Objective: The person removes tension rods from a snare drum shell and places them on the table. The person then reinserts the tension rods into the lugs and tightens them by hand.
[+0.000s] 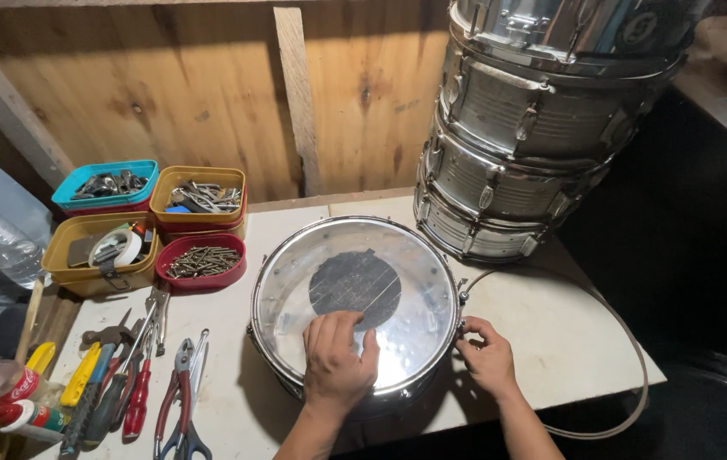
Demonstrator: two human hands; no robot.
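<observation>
A chrome snare drum (287, 273) with a clear head and a dark round patch (355, 285) lies flat on the white worktop (542, 324). My left hand (338, 362) presses palm down on the near part of the drum head, fingers spread toward the patch. My right hand (487, 358) is at the drum's right rim, fingers pinched around a small tension part at the shell's side (463, 322); what it grips is hidden.
A stack of chrome drums (525, 136) stands at the back right. A loose metal hoop (627, 349) lies on the right. Trays of screws and parts (201, 260) sit at back left. Pliers, screwdrivers and a hammer (137, 375) lie at the left front.
</observation>
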